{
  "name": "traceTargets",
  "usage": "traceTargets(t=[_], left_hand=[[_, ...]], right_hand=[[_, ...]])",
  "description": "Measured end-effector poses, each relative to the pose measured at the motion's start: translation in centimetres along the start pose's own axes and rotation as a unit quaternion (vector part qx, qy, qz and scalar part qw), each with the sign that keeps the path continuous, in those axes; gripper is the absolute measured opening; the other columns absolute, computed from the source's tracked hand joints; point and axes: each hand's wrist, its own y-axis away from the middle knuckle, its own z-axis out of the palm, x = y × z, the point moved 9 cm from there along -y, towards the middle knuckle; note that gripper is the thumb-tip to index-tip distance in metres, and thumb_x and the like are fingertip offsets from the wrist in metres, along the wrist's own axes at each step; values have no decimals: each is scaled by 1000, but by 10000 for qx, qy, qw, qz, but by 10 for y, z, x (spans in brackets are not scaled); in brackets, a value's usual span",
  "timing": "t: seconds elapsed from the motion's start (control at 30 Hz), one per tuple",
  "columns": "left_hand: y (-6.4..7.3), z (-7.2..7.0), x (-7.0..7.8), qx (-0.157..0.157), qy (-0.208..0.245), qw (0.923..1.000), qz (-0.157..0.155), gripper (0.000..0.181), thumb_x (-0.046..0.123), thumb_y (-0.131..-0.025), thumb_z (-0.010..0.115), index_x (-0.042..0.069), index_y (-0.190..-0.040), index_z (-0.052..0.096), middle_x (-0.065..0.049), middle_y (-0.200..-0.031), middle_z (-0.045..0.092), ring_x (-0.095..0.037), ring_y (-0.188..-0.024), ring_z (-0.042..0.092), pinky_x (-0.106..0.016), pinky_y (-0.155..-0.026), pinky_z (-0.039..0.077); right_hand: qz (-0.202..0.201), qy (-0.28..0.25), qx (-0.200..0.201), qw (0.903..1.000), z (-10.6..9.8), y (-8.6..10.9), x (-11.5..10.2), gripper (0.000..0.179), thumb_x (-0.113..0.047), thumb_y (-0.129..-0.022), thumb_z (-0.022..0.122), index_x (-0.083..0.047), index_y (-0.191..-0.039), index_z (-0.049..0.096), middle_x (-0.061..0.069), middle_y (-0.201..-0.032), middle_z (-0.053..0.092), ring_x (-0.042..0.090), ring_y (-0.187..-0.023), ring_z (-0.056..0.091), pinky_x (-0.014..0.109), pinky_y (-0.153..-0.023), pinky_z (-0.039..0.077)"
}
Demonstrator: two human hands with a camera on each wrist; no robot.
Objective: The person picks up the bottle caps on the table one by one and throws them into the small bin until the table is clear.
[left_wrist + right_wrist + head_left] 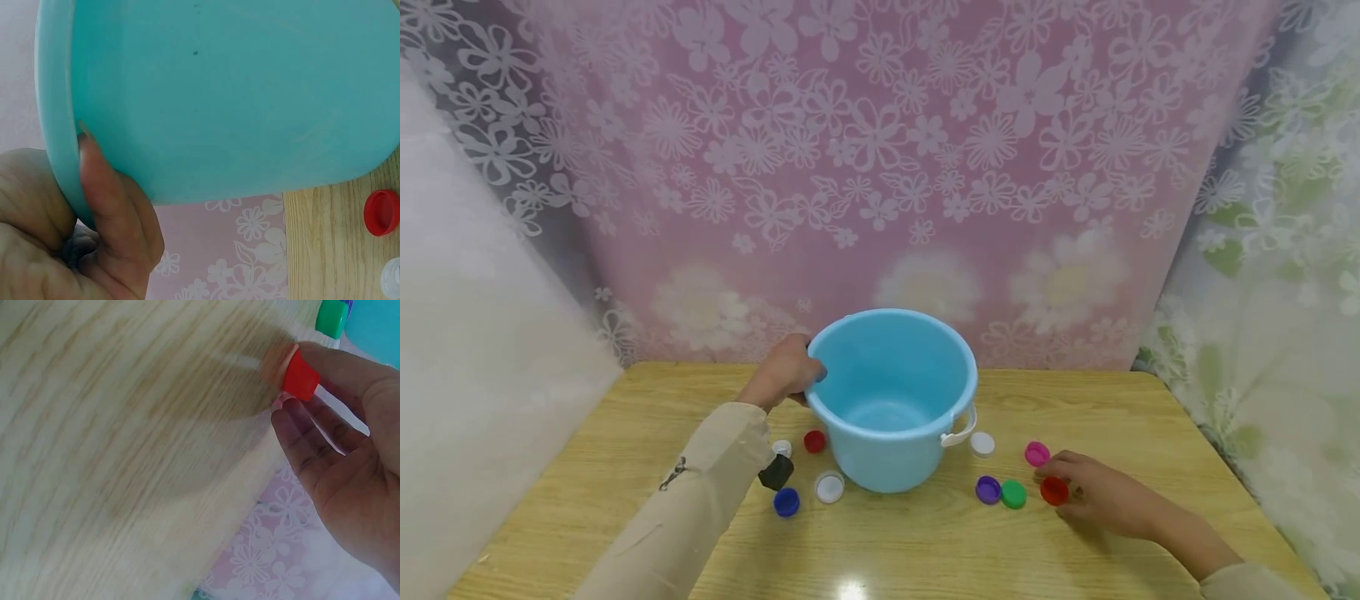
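A light blue bucket [886, 458] with a white handle [959, 427] stands on the wooden table. My left hand [786, 369] grips its rim on the left side; the left wrist view shows fingers [103, 175] bent over the rim. On the right, my right hand [1112, 496] pinches a red bottle cap [1055, 491] between thumb and fingers, low over the table. In the right wrist view the red cap [301, 376] sits at the fingertips. Just beyond this hand is a pink cap [1037, 454]. A green cap [1013, 494] and a purple cap [988, 490] lie to its left.
Near the bucket's right side lies a white cap [982, 444]. To its left are another red cap [815, 442], a blue cap [786, 502], a white cap [830, 487] and a further whitish cap [782, 448] by my left wrist. A flowered pink curtain [880, 167] hangs behind the table.
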Motion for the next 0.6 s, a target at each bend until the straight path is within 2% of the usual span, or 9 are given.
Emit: traceTargets(t=[0.23,0.6], left_hand=[[-1,1,0,-9,-39,10000,-32,44,1,-89,55,-7,-130,43,-25,-109,56,-25,-62,66,-34,-52,57],[-2,1,-1,19,-30,10000,-67,42,3,-90,56,-6,-129,44,-24,-109,56,-26,-63,66,-34,-50,56]], right_hand=[[-4,-32,3,10000,0,2,3,27,-16,-85,72,-13,-111,63,-2,-107,56,12,-91,58,28,-71,54],[-489,90,140,9987,-3,1,-1,24,-14,-85,71,-11,-109,65,-5,-100,58,7,-86,56,26,-68,53]])
